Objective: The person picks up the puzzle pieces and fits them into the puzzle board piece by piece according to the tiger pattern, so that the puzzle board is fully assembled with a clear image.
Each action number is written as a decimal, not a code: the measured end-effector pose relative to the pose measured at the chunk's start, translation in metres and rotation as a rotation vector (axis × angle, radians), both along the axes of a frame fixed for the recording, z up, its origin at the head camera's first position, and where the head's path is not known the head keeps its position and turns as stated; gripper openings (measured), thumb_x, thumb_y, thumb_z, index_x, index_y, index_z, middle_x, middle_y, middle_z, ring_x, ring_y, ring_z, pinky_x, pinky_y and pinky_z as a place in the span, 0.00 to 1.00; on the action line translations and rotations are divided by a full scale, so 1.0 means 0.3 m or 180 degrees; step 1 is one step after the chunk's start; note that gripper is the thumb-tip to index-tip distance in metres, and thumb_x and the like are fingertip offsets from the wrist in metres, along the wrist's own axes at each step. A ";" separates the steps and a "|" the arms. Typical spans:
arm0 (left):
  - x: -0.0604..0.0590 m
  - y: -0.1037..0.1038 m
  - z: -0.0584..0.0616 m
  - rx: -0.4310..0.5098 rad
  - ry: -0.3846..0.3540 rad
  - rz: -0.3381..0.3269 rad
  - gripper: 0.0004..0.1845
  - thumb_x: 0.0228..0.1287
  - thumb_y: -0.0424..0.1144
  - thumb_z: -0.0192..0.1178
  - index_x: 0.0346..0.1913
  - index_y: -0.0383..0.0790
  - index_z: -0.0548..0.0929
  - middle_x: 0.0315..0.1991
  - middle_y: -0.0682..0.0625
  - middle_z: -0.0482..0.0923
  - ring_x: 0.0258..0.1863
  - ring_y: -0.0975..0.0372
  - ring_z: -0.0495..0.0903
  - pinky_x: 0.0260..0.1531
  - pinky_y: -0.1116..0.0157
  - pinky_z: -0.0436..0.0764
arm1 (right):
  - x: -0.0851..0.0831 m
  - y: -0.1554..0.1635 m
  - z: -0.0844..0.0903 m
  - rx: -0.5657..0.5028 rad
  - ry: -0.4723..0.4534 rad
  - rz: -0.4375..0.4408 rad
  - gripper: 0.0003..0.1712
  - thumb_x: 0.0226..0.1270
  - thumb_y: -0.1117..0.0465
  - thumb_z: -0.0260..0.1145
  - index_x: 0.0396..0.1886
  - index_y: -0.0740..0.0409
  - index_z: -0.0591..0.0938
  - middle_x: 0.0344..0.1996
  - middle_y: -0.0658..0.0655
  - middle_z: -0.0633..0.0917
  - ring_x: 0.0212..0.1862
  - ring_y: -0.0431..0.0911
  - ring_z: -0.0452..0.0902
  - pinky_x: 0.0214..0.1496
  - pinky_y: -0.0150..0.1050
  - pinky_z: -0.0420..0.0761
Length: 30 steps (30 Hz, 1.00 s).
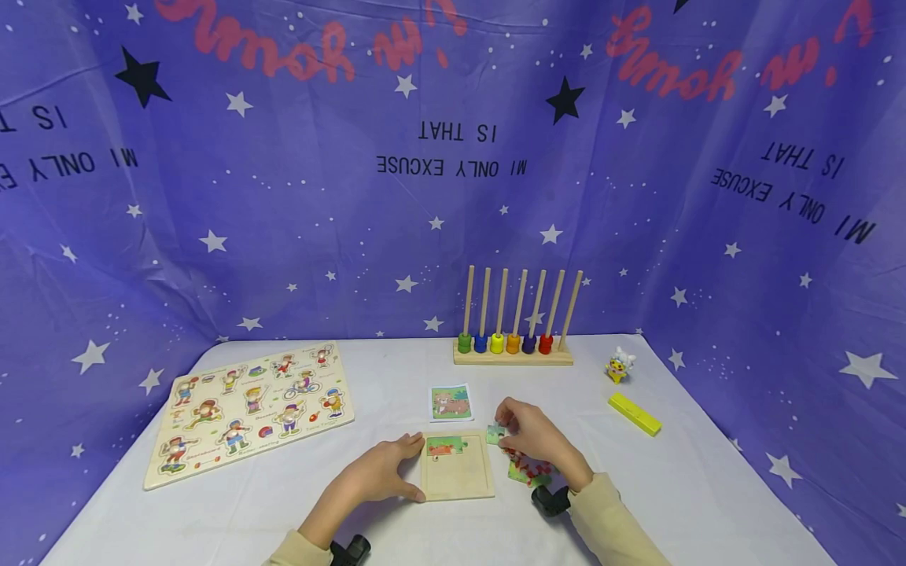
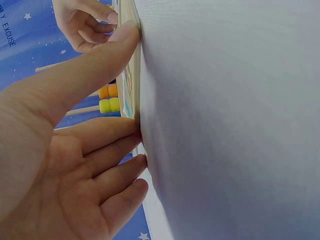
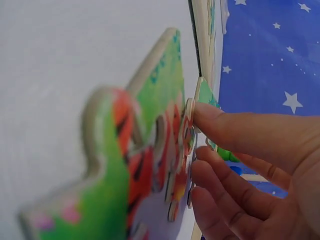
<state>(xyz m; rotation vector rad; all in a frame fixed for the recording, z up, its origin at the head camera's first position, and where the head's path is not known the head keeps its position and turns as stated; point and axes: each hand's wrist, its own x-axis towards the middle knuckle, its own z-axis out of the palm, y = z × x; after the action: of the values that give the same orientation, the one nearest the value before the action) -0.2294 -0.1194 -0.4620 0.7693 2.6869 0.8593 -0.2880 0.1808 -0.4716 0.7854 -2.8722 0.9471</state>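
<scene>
Left hand, thumb and fingers spread wide, touches the left edge of a square pale-wood puzzle tray. Right hand pinches a small green puzzle piece at the tray's far right corner, partly covering a red-and-green heap of puzzle pieces. Beyond: printed animal card, wooden bead abacus. Right: yellow oblong block. Left: pale wooden picture board.

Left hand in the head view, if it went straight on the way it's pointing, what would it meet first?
The wooden puzzle board, most likely: the left hand appears to be touching its left edge, though exact depth is unclear.
</scene>
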 end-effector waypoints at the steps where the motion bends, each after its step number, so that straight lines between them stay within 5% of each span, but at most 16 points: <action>1: 0.000 0.000 -0.001 -0.0001 0.0001 -0.0001 0.48 0.43 0.49 0.75 0.66 0.28 0.69 0.69 0.37 0.63 0.69 0.41 0.60 0.66 0.45 0.60 | 0.000 0.000 0.000 -0.0018 -0.0004 0.0016 0.19 0.51 0.69 0.75 0.41 0.60 0.76 0.30 0.51 0.79 0.33 0.44 0.74 0.35 0.35 0.79; 14: -0.002 0.001 -0.001 -0.0031 0.0011 -0.0012 0.48 0.43 0.49 0.76 0.66 0.27 0.69 0.69 0.37 0.63 0.68 0.42 0.60 0.66 0.45 0.61 | 0.007 -0.007 0.007 -0.0035 -0.0048 0.0235 0.23 0.55 0.71 0.72 0.53 0.60 0.80 0.34 0.53 0.80 0.33 0.44 0.74 0.34 0.36 0.78; 24: -0.003 0.001 0.001 -0.0030 0.0004 -0.0035 0.48 0.43 0.49 0.75 0.66 0.27 0.69 0.69 0.37 0.63 0.68 0.41 0.60 0.66 0.45 0.61 | 0.014 -0.017 0.015 -0.0040 0.0048 0.0239 0.09 0.59 0.71 0.68 0.38 0.57 0.83 0.30 0.48 0.82 0.31 0.40 0.73 0.33 0.34 0.77; 30: -0.002 -0.001 0.001 -0.0043 0.0014 -0.0030 0.48 0.44 0.50 0.75 0.66 0.28 0.69 0.69 0.38 0.63 0.68 0.41 0.60 0.66 0.45 0.61 | 0.014 -0.017 0.014 -0.0083 0.0083 0.0190 0.09 0.61 0.73 0.65 0.39 0.58 0.81 0.31 0.48 0.82 0.31 0.39 0.74 0.33 0.33 0.78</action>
<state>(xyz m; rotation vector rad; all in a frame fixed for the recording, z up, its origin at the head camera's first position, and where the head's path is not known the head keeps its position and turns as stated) -0.2300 -0.1196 -0.4618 0.7814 2.6879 0.8374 -0.2837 0.1757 -0.4675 0.8794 -2.8233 0.9709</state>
